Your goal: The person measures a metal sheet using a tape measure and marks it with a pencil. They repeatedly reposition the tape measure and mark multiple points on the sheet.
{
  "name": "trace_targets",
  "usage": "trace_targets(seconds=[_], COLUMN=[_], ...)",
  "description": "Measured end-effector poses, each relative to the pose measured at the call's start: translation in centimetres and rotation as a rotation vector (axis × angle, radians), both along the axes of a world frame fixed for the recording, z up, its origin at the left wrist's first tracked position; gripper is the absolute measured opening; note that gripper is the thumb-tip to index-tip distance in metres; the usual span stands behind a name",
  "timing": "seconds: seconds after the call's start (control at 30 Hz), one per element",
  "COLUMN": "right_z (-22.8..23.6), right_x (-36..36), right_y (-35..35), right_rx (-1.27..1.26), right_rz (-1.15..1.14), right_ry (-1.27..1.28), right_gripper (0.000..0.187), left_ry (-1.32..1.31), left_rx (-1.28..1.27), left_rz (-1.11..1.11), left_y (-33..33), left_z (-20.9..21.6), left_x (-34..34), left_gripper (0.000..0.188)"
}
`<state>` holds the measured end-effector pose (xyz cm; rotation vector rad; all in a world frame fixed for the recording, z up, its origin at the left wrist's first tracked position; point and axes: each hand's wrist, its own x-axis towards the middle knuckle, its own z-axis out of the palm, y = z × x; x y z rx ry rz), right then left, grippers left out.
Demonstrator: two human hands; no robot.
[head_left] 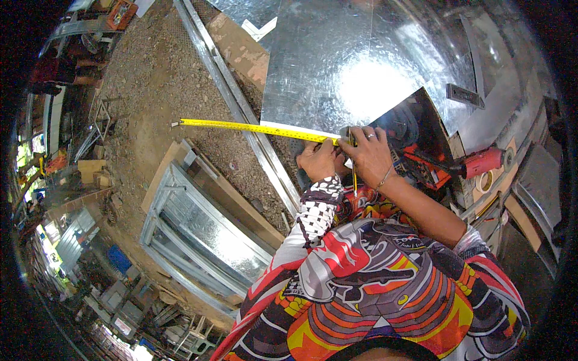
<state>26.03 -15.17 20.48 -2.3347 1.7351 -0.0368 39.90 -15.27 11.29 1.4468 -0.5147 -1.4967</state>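
A yellow tape measure (241, 126) has its blade drawn out to the left, the metal end hook hanging free over the gravel. My left hand (318, 161) is closed on the blade, thumb on its upper face. Right beside it, my right hand (368, 153) grips the tape measure at its other end, with the housing mostly hidden by the fingers. A short yellow strip hangs below this hand. Just beyond both hands lies a large shiny metal sheet (313, 72), and the blade passes by its near left corner.
Long metal channels (241, 108) run along the sheet's left side. On the ground at left lies a metal frame (205, 222). To the right are a red power tool (483, 163), a roll of tape (485, 182) and a small metal bracket (465, 95) on the sheet.
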Motion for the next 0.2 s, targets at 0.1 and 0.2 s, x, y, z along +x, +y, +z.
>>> trace_targets(seconds=[0.1,0.2], right_z=[-0.4,0.3], right_x=[-0.1,0.2], right_y=[0.2,0.1], right_rx=[-0.024,0.071], right_rz=[-0.003,-0.041], right_ry=[0.013,-0.01], right_gripper=[0.042,0.036], left_ry=[0.028,0.036], left_rx=[0.04,0.073], left_rz=[0.033,0.058], left_y=[-0.2,-0.5], left_z=[0.5,1.2], left_x=[-0.2,-0.3], left_gripper=[0.014,0.015])
